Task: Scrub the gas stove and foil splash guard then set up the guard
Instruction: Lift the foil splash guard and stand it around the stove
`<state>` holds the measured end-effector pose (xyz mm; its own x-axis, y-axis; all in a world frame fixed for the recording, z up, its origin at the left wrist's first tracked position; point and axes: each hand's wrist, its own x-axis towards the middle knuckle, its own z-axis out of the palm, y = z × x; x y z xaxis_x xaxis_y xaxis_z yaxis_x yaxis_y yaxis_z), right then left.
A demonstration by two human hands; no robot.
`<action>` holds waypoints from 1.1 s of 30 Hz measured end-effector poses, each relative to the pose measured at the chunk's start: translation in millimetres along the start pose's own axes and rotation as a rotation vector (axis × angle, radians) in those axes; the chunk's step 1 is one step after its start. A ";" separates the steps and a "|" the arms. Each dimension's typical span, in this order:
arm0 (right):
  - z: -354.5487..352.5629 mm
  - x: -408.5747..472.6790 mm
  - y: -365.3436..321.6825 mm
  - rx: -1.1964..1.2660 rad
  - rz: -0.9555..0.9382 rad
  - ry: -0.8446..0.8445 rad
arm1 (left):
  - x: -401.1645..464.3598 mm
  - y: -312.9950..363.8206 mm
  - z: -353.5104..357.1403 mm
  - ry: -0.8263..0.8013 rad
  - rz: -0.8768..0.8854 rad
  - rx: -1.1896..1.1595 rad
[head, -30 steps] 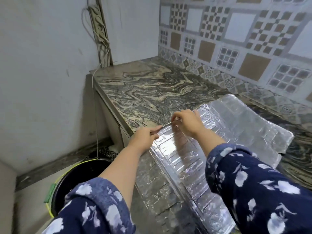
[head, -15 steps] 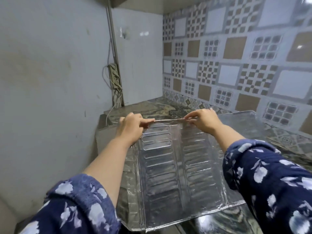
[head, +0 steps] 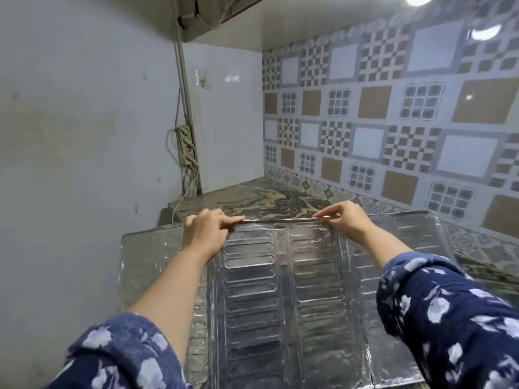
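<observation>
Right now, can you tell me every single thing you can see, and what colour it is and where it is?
foil splash guard: one, shiny silver, folding panels, held up by its top edge over the counter
countertop: one, swirly grey and tan marble, behind the guard, in the corner
patterned tile wall: one, white, brown and grey squares, on the right
plain wall: one, pale grey-blue, stained, on the left
power strip: one, off-white, hung upright in the corner, cables trailing
lamp: one, bright white, top right
sleeves: two, dark blue with white flowers, bottom corners
left hand: pinching the guard's top edge
right hand: pinching the same edge
</observation>
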<state>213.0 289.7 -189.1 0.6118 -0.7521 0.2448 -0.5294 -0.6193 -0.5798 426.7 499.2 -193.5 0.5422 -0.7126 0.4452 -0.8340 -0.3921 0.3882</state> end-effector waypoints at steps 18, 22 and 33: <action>-49.7 8.9 -2.0 -0.001 -0.053 0.205 | 40.6 37.5 -7.8 0.231 -0.020 -0.084; -49.2 8.3 7.3 -0.009 -0.054 0.312 | 47.3 36.5 -4.8 0.212 0.038 -0.058; -57.2 46.2 12.6 0.142 -0.011 0.333 | 79.7 28.7 -0.8 0.079 0.109 -0.078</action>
<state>200.9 234.3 -140.6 0.3793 -0.7924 0.4778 -0.4231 -0.6078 -0.6720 446.1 431.6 -146.3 0.4581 -0.6994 0.5486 -0.8794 -0.2664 0.3947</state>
